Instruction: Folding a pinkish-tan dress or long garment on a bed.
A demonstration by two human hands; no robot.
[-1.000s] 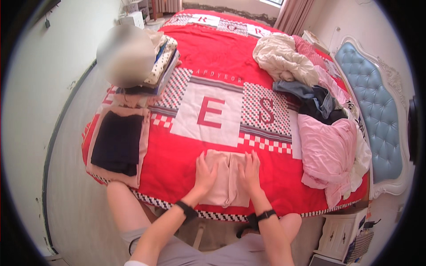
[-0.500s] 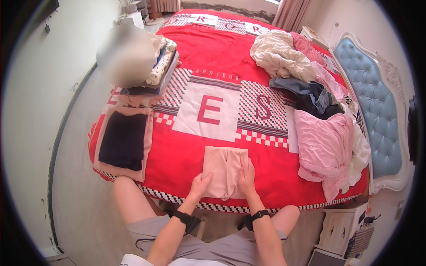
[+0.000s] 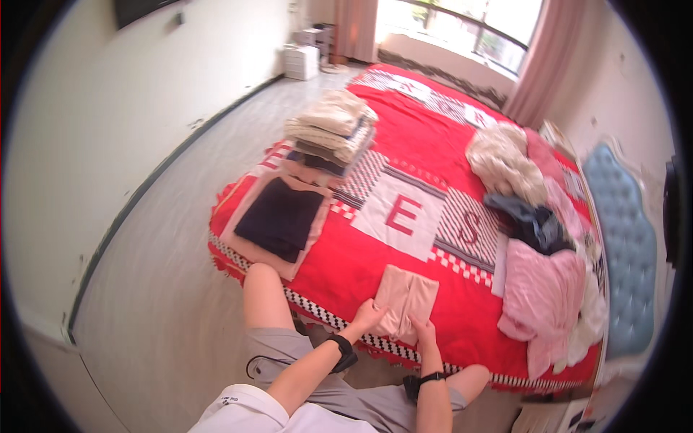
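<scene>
A pale pink garment (image 3: 406, 292), folded into a small rectangle, lies on the red bed cover near the bed's front edge. At its lower left edge, my left hand (image 3: 369, 316) pinches the cloth, thumb on top and fingers partly hidden beneath. My right hand (image 3: 424, 332) grips the lower right corner with its thumb over the fabric. To the left, a folded dark navy garment (image 3: 281, 218) rests on a larger folded pink cloth (image 3: 304, 261).
Behind the navy garment rises a stack of folded clothes (image 3: 332, 130). Along the right side lie a rumpled pink garment (image 3: 543, 292), dark denim clothing (image 3: 530, 222) and a cream heap (image 3: 505, 162), beside the blue padded headboard (image 3: 619, 252). Grey floor (image 3: 166, 289) runs left of the bed.
The view has swung left and up, bringing the window in. My right hand has slid from the garment's right side down to its lower corner; the left still holds the lower left.
</scene>
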